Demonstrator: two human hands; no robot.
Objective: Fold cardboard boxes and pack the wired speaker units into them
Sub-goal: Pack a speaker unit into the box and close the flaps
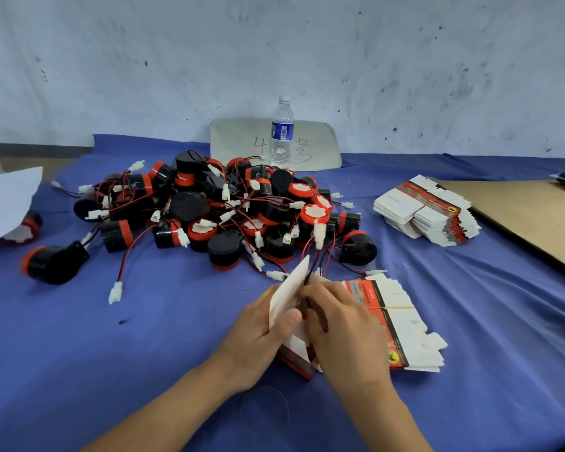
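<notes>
- Lower centre of frame: left hand [258,340] grips a half-folded box [296,365] stood on the blue cloth [144,337] of the worktop, fingers wrapped round it, thumb against the raised white flap [291,288]
- Right hand [343,331] lies over the box mouth, fingers bent down; cannot tell whether they pinch anything
- Red and black wires rise from between the hands toward a white connector [319,234] at the edge of the speaker units [225,207], which are heaped mid-frame; the unit being packed is hidden
- Just right of the hands: flat boxes [402,324] in a stack, held by a rubber band
- A second, looser stack [428,210] sits at right, well apart
- Risk: the flap shuts on the wire while the lead trails outside, and the wire is nipped or the box won't close
- Risk: the lead looks tangled with the heap, so pulling may drag neighbouring units along
- Risk: the right forearm pushes the banded stack askew
- Risk: hard pressing at the mouth could crease or tear the thin card
- Writing: a handwritten "4" on the pale card [242,141], upper centre, with a second character to the right of the water bottle [282,132] that I can't read surely
- Bottle label is blue with a barcode, brand illegible
- Boxes carry a red-black strip with a yellow emblem, print too small to read
</notes>
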